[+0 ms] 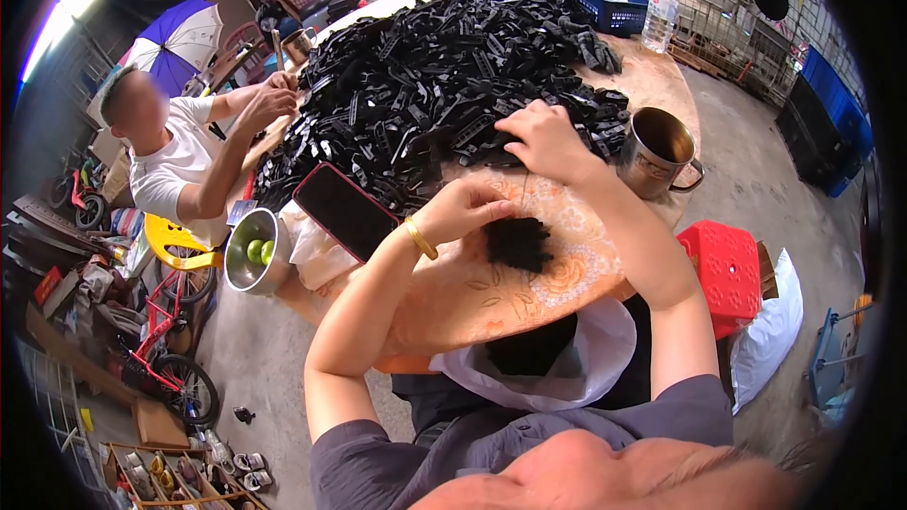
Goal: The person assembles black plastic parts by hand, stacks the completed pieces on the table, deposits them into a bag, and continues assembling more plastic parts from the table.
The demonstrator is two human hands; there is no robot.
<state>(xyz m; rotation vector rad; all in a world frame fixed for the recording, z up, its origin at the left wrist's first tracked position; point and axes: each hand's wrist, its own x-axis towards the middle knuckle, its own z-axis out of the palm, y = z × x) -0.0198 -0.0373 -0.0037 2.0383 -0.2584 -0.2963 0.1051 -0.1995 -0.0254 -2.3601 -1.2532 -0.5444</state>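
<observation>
A large heap of small black plastic parts (416, 85) covers most of the table. At the heap's near edge my right hand (548, 140) rests with its fingers apart, touching the loose parts. My left hand (463, 212) is closer to me, thumb and fingers drawn together; what they hold, if anything, is hidden. Just right of it, a small dark cluster of black parts (520, 244) lies on the flowered tablecloth (567, 269). Below the table edge, an open white bag (605, 359) with dark contents sits at my lap.
A phone (347, 211) lies left of my left arm, near a metal bowl (257, 260) with green fruit. A steel mug (658, 153) stands right. A blue basket (605, 5) and plastic bottle (659, 14) stand far right. Red stool (720, 279) beside me; a co-worker (175, 146) sits left.
</observation>
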